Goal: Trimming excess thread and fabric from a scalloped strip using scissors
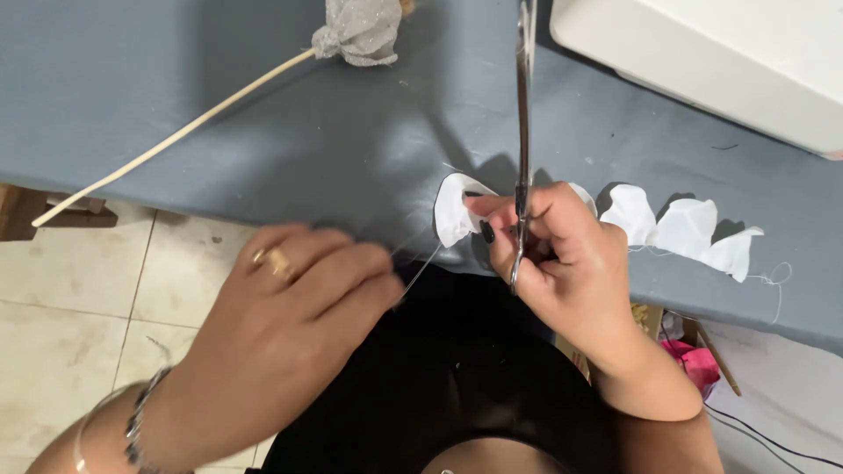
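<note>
At the frame's centre your right hand (562,254) pinches a white fabric petal (452,211) and grips the scissors (524,132), blades pointing up. Your left hand (299,298), lower left, pinches a thread (421,268) taut over the grey counter (263,132). More petals (685,226) trail right.

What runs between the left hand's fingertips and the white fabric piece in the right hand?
In the head view, a thin thread stretches from the left hand to the white fabric piece pinched by the right hand, which also holds scissors.
</note>
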